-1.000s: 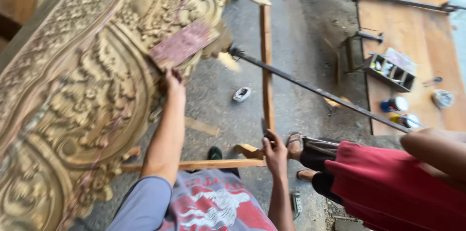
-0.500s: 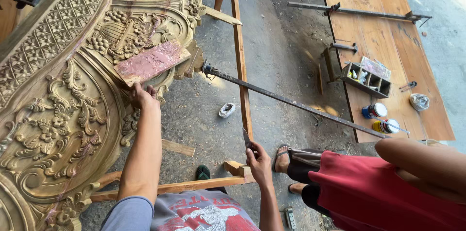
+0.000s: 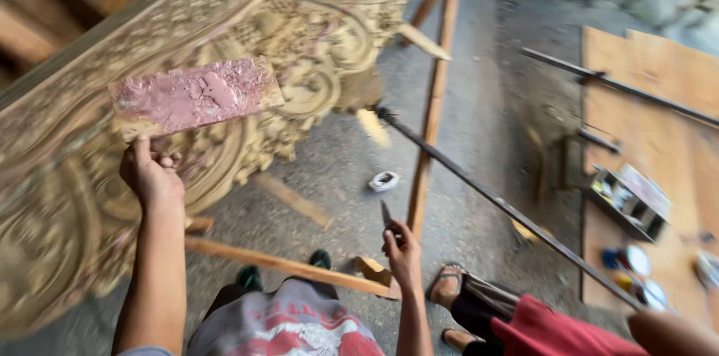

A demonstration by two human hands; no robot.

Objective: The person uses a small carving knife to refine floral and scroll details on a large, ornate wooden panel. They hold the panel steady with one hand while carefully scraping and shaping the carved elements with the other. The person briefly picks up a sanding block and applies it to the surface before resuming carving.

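Nearest, the right hand is closed around a small putty knife, blade pointing up. The left hand grips the lower edge of a flat wooden board smeared with pink filler paste, held against the carved wooden panel. On the concrete floor beyond lies a small white container; its contents are too blurred to tell. Farther right, on plywood sheets, a tray holds small items beside round tins.
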